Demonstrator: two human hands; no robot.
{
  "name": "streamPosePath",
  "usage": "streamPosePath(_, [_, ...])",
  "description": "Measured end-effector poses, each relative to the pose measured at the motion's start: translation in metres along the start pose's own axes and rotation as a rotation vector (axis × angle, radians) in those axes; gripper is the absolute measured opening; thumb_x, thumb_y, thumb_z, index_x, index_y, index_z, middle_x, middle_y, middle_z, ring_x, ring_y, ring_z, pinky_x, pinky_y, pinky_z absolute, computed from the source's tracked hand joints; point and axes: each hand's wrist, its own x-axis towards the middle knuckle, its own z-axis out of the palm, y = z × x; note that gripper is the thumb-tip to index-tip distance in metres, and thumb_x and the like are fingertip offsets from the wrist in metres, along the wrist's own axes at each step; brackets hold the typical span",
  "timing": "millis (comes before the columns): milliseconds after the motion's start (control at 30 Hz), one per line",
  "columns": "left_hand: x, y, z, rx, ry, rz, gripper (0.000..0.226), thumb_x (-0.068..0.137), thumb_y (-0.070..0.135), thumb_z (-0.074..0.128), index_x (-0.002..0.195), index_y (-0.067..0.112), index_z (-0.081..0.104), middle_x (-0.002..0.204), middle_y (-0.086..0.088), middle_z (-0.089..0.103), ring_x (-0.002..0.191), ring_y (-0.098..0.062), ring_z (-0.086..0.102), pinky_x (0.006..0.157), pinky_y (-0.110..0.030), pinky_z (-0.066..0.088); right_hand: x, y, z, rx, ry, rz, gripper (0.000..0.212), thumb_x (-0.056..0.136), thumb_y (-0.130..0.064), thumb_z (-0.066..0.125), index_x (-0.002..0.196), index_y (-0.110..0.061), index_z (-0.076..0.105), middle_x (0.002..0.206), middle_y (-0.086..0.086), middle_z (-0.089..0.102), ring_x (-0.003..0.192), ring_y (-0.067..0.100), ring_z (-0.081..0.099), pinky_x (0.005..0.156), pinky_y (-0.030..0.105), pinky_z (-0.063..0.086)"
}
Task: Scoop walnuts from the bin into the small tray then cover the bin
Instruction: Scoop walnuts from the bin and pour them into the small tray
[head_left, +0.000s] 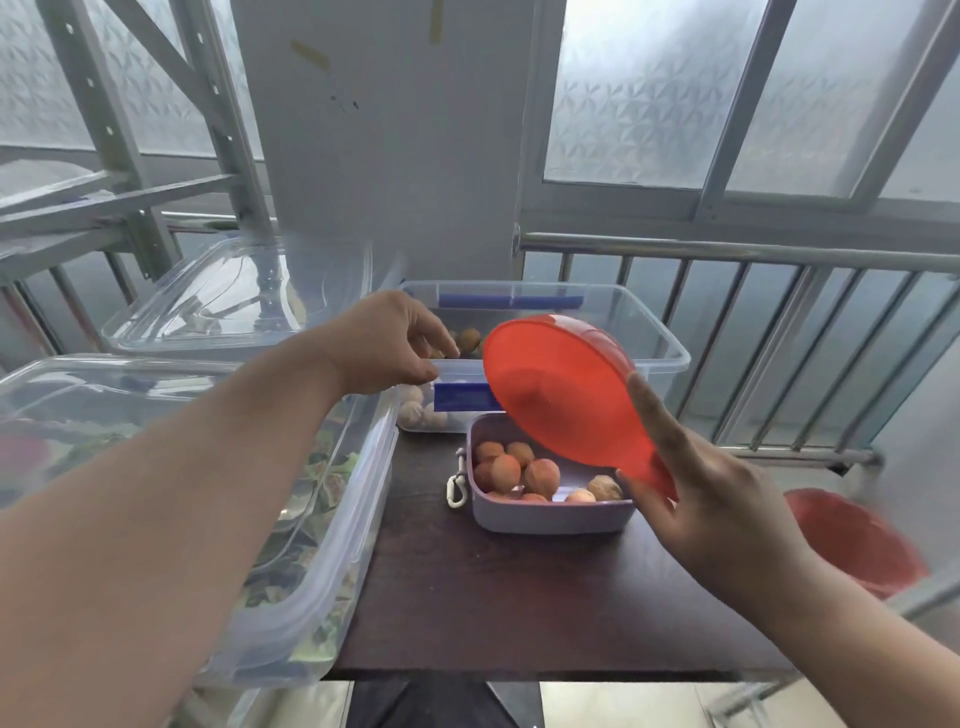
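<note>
A clear plastic bin (660, 343) with blue tape holds walnuts (470, 339) at the back of the dark table. In front of it stands a small lilac tray (545, 517) with several walnuts (540, 477) inside. My right hand (717, 499) grips the handle of a red scoop (561, 389), tilted bowl-down over the tray. My left hand (395, 343) rests its fingers on the bin's near left rim. The bin's clear lid (228, 306) lies tilted at the back left, off the bin.
A large clear box (291, 545) with a lid and leafy contents fills the left side, touching the table (519, 597). A red bucket (852, 540) sits low at the right. A metal railing (753, 254) and windows stand behind; a white clip (456, 491) hangs on the tray.
</note>
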Motion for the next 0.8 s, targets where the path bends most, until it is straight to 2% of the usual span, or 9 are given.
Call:
streamPosePath(100, [0.0, 0.001, -0.001, 0.007, 0.017, -0.009, 0.023, 0.08, 0.011, 0.084, 0.097, 0.026, 0.088, 0.09, 0.002, 0.08, 0.081, -0.014, 0.075, 0.081, -0.037, 0.064, 0.008, 0.002, -0.001, 0.177, 0.025, 0.148, 0.125, 0.079, -0.014, 0.091, 0.169, -0.041, 0.009, 0.088, -0.001, 0.066, 0.06, 0.02, 0.061, 0.058, 0.036, 0.053])
streamPosePath(167, [-0.001, 0.003, -0.001, 0.016, 0.023, -0.011, 0.018, 0.081, 0.012, 0.085, 0.093, 0.025, 0.087, 0.086, 0.011, 0.08, 0.073, 0.001, 0.071, 0.069, -0.017, 0.055, 0.022, 0.002, -0.001, 0.362, 0.055, 0.309, 0.123, 0.083, -0.015, 0.089, 0.166, -0.048, 0.005, 0.113, -0.014, 0.068, 0.082, 0.013, 0.069, 0.077, 0.031, 0.051])
streamPosePath(233, [-0.001, 0.004, -0.002, 0.028, 0.018, -0.018, 0.017, 0.082, 0.012, 0.085, 0.091, 0.026, 0.087, 0.082, 0.014, 0.078, 0.068, 0.005, 0.068, 0.061, -0.004, 0.044, 0.042, 0.006, -0.003, 0.452, 0.079, 0.418, 0.118, 0.087, -0.017, 0.086, 0.165, -0.051, 0.004, 0.129, -0.028, 0.055, 0.098, 0.013, 0.069, 0.091, 0.028, 0.045])
streamPosePath(300, [-0.001, 0.004, -0.002, 0.03, 0.011, -0.022, 0.017, 0.082, 0.01, 0.084, 0.091, 0.024, 0.087, 0.086, 0.012, 0.081, 0.072, 0.001, 0.071, 0.062, -0.003, 0.045, 0.067, 0.013, -0.007, 0.402, 0.039, 0.437, 0.116, 0.091, -0.019, 0.083, 0.165, -0.05, 0.001, 0.134, -0.016, 0.05, 0.104, 0.017, 0.063, 0.095, 0.03, 0.041])
streamPosePath(400, [-0.002, 0.002, -0.003, -0.003, 0.013, -0.034, 0.021, 0.083, 0.008, 0.082, 0.097, 0.022, 0.089, 0.093, 0.009, 0.084, 0.083, -0.006, 0.077, 0.071, -0.009, 0.053, 0.108, 0.032, -0.005, 0.271, -0.058, 0.437, 0.115, 0.093, -0.021, 0.08, 0.162, -0.057, -0.005, 0.12, 0.003, 0.058, 0.098, 0.028, 0.063, 0.091, 0.038, 0.044])
streamPosePath(533, [-0.001, 0.002, -0.002, -0.021, 0.023, -0.036, 0.022, 0.085, 0.009, 0.082, 0.1, 0.023, 0.088, 0.093, 0.009, 0.084, 0.085, -0.008, 0.077, 0.068, -0.002, 0.051, 0.152, 0.056, 0.002, 0.055, -0.173, 0.471, 0.117, 0.095, -0.017, 0.069, 0.153, -0.066, -0.02, 0.112, 0.021, 0.062, 0.09, 0.04, 0.061, 0.09, 0.05, 0.054])
streamPosePath(600, [-0.001, 0.003, -0.002, -0.028, 0.021, -0.035, 0.022, 0.085, 0.009, 0.082, 0.099, 0.024, 0.088, 0.092, 0.01, 0.083, 0.084, -0.008, 0.077, 0.07, -0.007, 0.054, 0.168, 0.063, 0.005, -0.145, -0.287, 0.396, 0.117, 0.095, -0.01, 0.061, 0.152, -0.064, -0.026, 0.105, 0.02, 0.062, 0.082, 0.04, 0.062, 0.078, 0.051, 0.056])
streamPosePath(700, [0.0, 0.002, -0.003, -0.036, 0.024, -0.047, 0.021, 0.083, 0.01, 0.083, 0.095, 0.026, 0.089, 0.088, 0.01, 0.083, 0.081, -0.007, 0.077, 0.075, -0.016, 0.059, 0.186, 0.068, 0.009, -0.423, -0.462, 0.339, 0.114, 0.096, -0.002, 0.052, 0.153, -0.06, -0.028, 0.104, 0.012, 0.057, 0.08, 0.034, 0.06, 0.066, 0.043, 0.052])
streamPosePath(800, [0.001, 0.001, -0.002, -0.018, 0.025, -0.047, 0.02, 0.082, 0.011, 0.084, 0.094, 0.026, 0.089, 0.088, 0.009, 0.083, 0.08, -0.005, 0.076, 0.075, -0.015, 0.059, 0.192, 0.074, 0.014, -0.52, -0.602, 0.371, 0.115, 0.095, 0.0, 0.053, 0.154, -0.062, -0.023, 0.104, 0.006, 0.053, 0.083, 0.031, 0.059, 0.062, 0.039, 0.049])
